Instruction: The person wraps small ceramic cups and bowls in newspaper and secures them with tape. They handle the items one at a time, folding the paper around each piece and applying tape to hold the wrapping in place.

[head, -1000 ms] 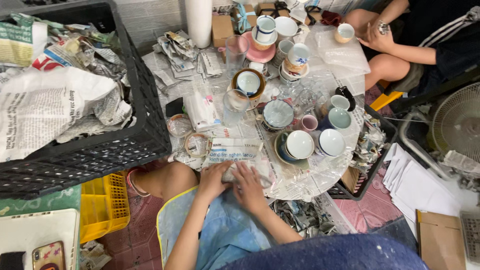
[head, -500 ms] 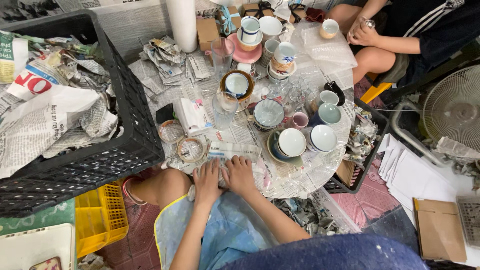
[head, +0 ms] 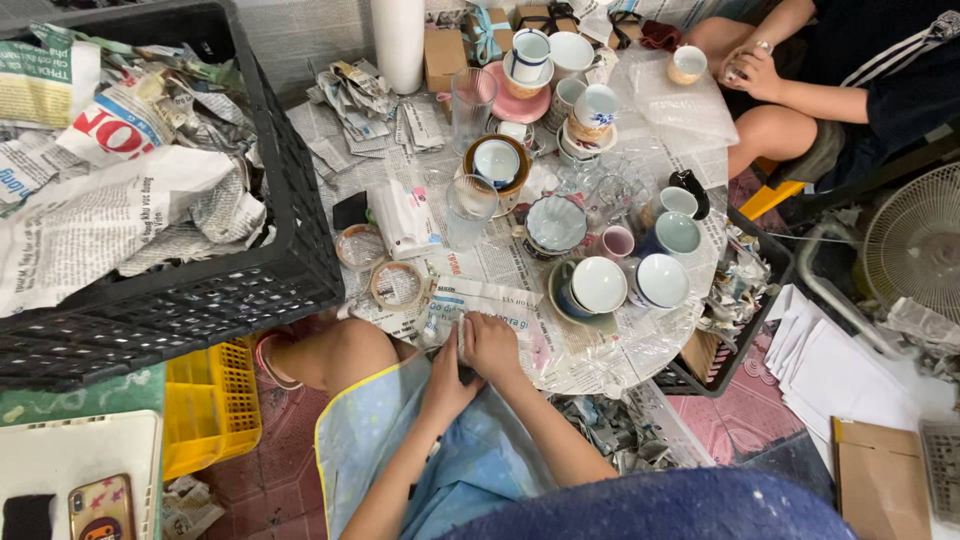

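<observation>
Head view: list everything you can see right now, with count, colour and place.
Newspaper-wrapped bundle: one, printed white, table's near edge, under both hands.
Tape rolls: two, brownish, left of bundle.
Cups and bowls: many, white, blue, pink, mid-table.
Drinking glasses: two, clear, centre.
Round table: one, covered in newspaper.
Black crate: one, full of crumpled newspaper, left.
Yellow crate: one, floor, lower left.
Fan: one, white, right.
Other person's hand: top right.
Left hand: on bundle.
Right hand: on bundle.
</observation>
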